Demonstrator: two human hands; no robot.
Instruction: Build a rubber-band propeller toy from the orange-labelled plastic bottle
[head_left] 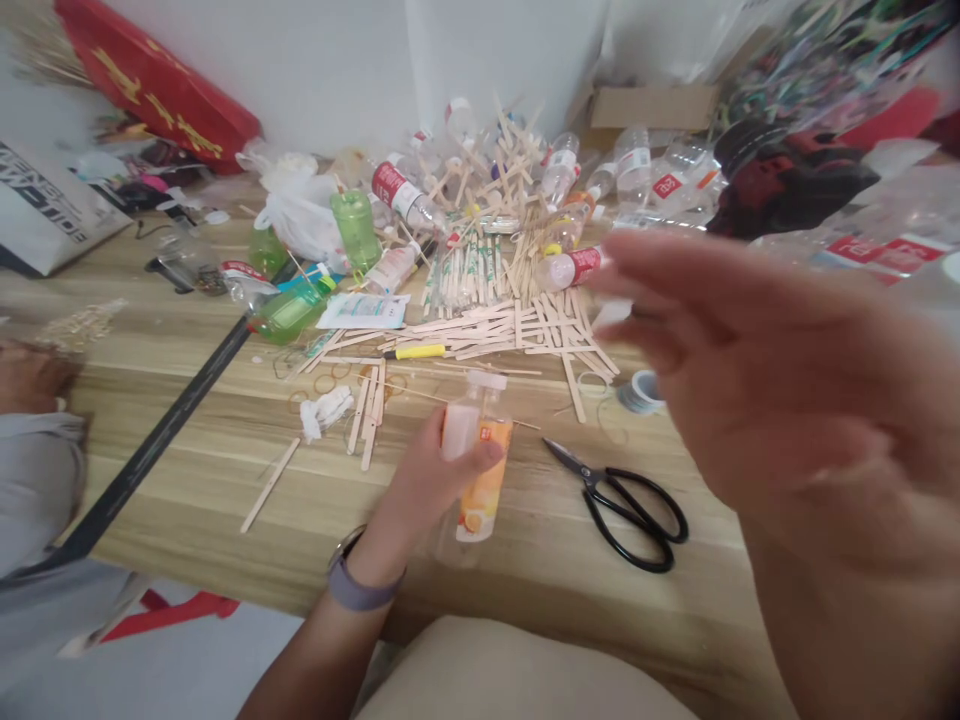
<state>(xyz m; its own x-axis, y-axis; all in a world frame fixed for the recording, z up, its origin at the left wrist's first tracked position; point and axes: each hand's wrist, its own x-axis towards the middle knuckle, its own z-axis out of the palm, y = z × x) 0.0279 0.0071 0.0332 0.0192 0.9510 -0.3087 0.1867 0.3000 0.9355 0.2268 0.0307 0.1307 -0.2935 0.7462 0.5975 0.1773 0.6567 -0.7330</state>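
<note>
My left hand (431,455) is closed around a clear plastic bottle (486,478) with an orange fruit label and a pale cap. The bottle is nearly upright, near the table's front edge. High and close to the camera on the right, my right hand (780,390) has its fingers stretched out to the left and slightly blurred. I see nothing held in it. Black-handled scissors (626,505) lie on the table between the bottle and my right forearm, blades pointing up-left. A roll of tape (641,392) sits beyond the scissors, partly behind my right hand.
Wooden sticks (495,330) are heaped mid-table with a yellow-handled cutter (418,352). Plastic bottles (405,195) crowd the back. Green bottles (294,312) and a crumpled tissue (326,412) lie left. At the left edge rests another person's hand (34,375).
</note>
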